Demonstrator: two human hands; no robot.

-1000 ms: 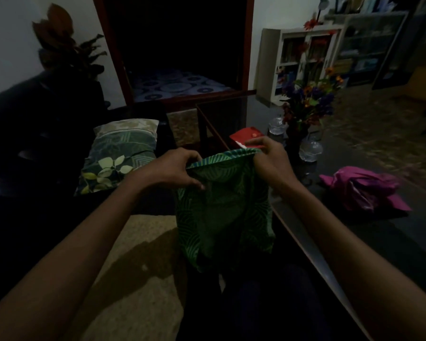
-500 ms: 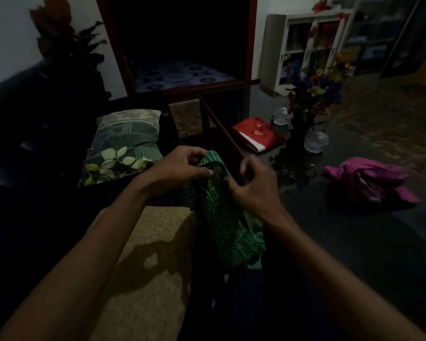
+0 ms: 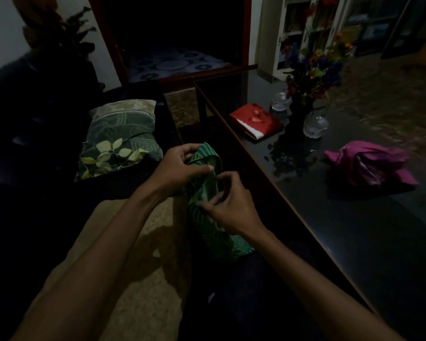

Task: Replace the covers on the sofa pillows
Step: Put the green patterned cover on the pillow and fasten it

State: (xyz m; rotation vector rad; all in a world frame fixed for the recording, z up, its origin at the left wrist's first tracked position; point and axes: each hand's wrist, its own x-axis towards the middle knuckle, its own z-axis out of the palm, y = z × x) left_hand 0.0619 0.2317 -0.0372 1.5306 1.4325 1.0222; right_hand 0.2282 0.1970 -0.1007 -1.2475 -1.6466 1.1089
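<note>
Sorting out the green patterned pillow cover (image 3: 207, 207) over the lap, left hand (image 3: 182, 168) pinching its top edge, right hand (image 3: 229, 207) fingers curled on the fabric; next, probably finding the opening.

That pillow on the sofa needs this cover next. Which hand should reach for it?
Left. The pillow lies on the left hand's side, while the right hand sits nearer the table. The right pinches the cover and could probably hold it alone.
</note>
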